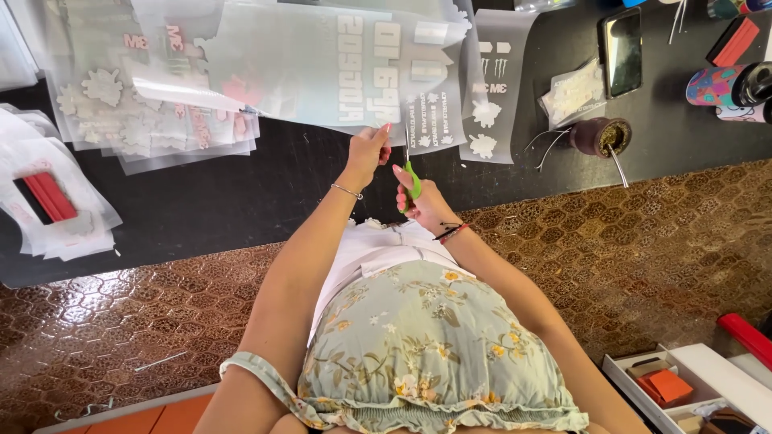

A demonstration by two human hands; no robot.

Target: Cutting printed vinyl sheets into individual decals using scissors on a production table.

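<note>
My left hand [368, 151] pinches the lower edge of a large clear film sheet [322, 64] printed with white letters and shapes, held up over a black table [241, 193]. My right hand [422, 205] grips scissors with green handles [412, 183]; their blades point up at the sheet's bottom edge, right beside my left fingers. Both wrists wear thin bracelets.
Stacks of printed films [153, 112] lie on the table's left, with a red squeegee [47, 197] on one pile. At right are a phone [623, 50], a brown gourd cup with a metal straw [601, 137] and colourful tumblers [728, 84]. A white tray [691, 386] sits on the brown patterned floor.
</note>
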